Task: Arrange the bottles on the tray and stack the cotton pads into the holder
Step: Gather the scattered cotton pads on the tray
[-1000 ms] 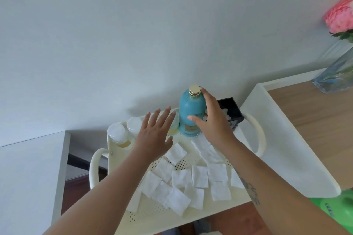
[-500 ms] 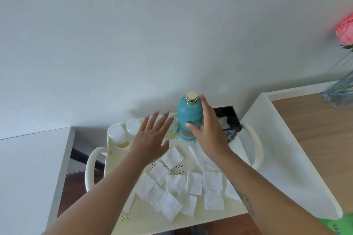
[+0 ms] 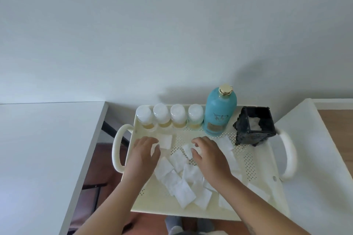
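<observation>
A cream perforated tray (image 3: 254, 160) holds several small white-capped bottles (image 3: 170, 116) in a row along its back edge. The teal bottle (image 3: 219, 112) with a gold cap stands upright to their right, untouched. The black holder (image 3: 255, 131) sits at the tray's back right corner with some white pads inside. Several square cotton pads (image 3: 183, 187) lie scattered over the tray floor. My left hand (image 3: 145, 152) lies spread, fingertips on a pad (image 3: 165, 140). My right hand (image 3: 209, 154) curls over the pads, thumb and fingers pinching one pad (image 3: 188, 149).
The tray has a looped handle (image 3: 117, 150) at each end. A white surface (image 3: 38, 158) lies to the left and a white board (image 3: 324, 168) over a wooden top to the right. The wall stands just behind the bottles.
My right hand has let go of the teal bottle and dropped toward me onto the pads. My left hand has also come down onto the pads. The view now looks further down.
</observation>
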`<state>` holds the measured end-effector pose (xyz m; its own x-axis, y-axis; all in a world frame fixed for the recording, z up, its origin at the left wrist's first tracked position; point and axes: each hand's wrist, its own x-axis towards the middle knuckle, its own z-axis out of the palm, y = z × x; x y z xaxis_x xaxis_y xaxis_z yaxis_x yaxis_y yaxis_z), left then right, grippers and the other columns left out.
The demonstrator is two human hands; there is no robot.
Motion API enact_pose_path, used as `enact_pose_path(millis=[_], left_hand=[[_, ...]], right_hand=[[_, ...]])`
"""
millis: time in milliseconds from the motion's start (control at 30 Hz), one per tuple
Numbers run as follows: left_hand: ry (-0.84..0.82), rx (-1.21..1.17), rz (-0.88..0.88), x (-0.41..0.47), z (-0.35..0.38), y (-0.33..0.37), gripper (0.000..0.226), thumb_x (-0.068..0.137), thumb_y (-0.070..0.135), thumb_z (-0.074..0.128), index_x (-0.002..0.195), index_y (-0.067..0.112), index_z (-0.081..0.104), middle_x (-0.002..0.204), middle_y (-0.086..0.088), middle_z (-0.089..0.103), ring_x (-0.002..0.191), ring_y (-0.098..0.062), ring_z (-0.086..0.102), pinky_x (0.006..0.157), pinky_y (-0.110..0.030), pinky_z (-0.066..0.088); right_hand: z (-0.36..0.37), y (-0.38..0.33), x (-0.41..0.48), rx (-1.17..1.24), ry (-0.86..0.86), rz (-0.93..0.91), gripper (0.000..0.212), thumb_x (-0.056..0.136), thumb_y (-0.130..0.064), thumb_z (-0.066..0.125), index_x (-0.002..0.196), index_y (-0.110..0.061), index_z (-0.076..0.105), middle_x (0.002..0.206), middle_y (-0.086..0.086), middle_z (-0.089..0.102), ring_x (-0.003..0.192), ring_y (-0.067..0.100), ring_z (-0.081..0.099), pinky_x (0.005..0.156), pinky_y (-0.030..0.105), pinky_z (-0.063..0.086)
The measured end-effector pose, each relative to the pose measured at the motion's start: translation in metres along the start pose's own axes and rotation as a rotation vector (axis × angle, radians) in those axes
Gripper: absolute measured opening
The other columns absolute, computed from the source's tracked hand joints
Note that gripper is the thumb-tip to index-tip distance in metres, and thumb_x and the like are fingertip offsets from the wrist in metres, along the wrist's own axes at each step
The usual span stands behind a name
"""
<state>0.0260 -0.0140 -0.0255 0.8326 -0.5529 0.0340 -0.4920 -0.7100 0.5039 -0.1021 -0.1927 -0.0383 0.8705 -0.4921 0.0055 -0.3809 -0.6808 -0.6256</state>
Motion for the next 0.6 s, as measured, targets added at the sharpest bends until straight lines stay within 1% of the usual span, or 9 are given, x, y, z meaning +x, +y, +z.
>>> enact_pose_path(millis=[67,100,167,233,267,367,433,500,600], left_hand=[[-0.031,-0.098,-0.174,-0.007,0.001,-0.005,0.022,0.094,0.027,0.058,0.116,0.023,0.061,0.114,0.009,0.063,0.09,-0.011,0.061,0.077,-0.024,0.046],[-0.05,-0.09,-0.229,-0.009,0.003,-0.006,0.026,0.095,0.028,0.055,0.12,0.023,0.059,0.119,0.009,0.062,0.09,-0.01,0.061,0.076,-0.023,0.045],[-0.088,-0.023,-0.287,-0.011,0.005,-0.006,0.032,0.098,0.026,0.05,0.129,0.02,0.055,0.127,0.006,0.059,0.099,-0.014,0.061,0.079,-0.023,0.043],[-0.121,0.061,-0.329,-0.01,0.005,-0.002,0.035,0.1,0.023,0.047,0.134,0.016,0.051,0.131,0.002,0.056,0.108,-0.019,0.06,0.082,-0.027,0.046],[-0.143,0.098,-0.356,-0.009,0.005,0.0,0.035,0.1,0.023,0.046,0.134,0.015,0.049,0.131,0.0,0.056,0.109,-0.021,0.06,0.082,-0.03,0.048],[-0.207,0.173,-0.415,-0.006,0.004,0.004,0.029,0.101,0.024,0.044,0.126,0.013,0.05,0.121,-0.002,0.054,0.099,-0.024,0.061,0.08,-0.037,0.054],[-0.222,0.21,-0.436,-0.004,0.004,0.003,0.022,0.1,0.024,0.043,0.117,0.012,0.052,0.113,-0.002,0.054,0.091,-0.023,0.061,0.077,-0.038,0.054],[-0.231,0.237,-0.444,-0.002,0.005,0.002,0.019,0.1,0.023,0.044,0.112,0.011,0.053,0.109,-0.002,0.054,0.088,-0.023,0.061,0.075,-0.038,0.055],[-0.239,0.261,-0.437,0.001,0.006,0.001,0.014,0.098,0.017,0.046,0.11,0.013,0.052,0.107,0.0,0.054,0.084,-0.022,0.062,0.073,-0.037,0.055]], right_hand=[[0.009,-0.005,0.009,-0.066,-0.054,-0.042,0.025,0.095,-0.031,0.05,0.118,-0.024,0.056,0.113,-0.011,0.056,0.105,0.013,0.05,0.069,0.026,0.045],[0.014,-0.007,0.013,-0.09,-0.083,-0.065,0.026,0.095,-0.031,0.049,0.119,-0.024,0.056,0.114,-0.011,0.056,0.106,0.014,0.049,0.068,0.028,0.046],[0.024,-0.014,0.024,-0.13,-0.125,-0.115,0.025,0.095,-0.03,0.049,0.118,-0.023,0.057,0.113,-0.009,0.056,0.106,0.017,0.049,0.064,0.03,0.047],[0.034,-0.022,0.035,-0.173,-0.15,-0.158,0.017,0.094,-0.026,0.049,0.108,-0.02,0.058,0.105,-0.007,0.056,0.102,0.021,0.05,0.057,0.029,0.042],[0.039,-0.026,0.04,-0.186,-0.164,-0.17,0.016,0.093,-0.024,0.048,0.105,-0.019,0.057,0.103,-0.006,0.056,0.101,0.023,0.05,0.056,0.03,0.041],[0.052,-0.035,0.052,-0.215,-0.213,-0.194,0.024,0.095,-0.025,0.049,0.117,-0.017,0.054,0.114,-0.003,0.057,0.104,0.024,0.046,0.066,0.035,0.047],[0.058,-0.039,0.057,-0.24,-0.225,-0.187,0.026,0.095,-0.026,0.048,0.119,-0.016,0.053,0.117,-0.001,0.056,0.106,0.024,0.045,0.069,0.037,0.048],[0.063,-0.042,0.061,-0.27,-0.228,-0.167,0.026,0.095,-0.027,0.048,0.118,-0.016,0.053,0.117,-0.001,0.055,0.107,0.025,0.045,0.068,0.034,0.046],[0.068,-0.044,0.065,-0.293,-0.233,-0.138,0.023,0.095,-0.027,0.049,0.115,-0.015,0.053,0.116,0.001,0.052,0.107,0.024,0.044,0.067,0.032,0.04]])
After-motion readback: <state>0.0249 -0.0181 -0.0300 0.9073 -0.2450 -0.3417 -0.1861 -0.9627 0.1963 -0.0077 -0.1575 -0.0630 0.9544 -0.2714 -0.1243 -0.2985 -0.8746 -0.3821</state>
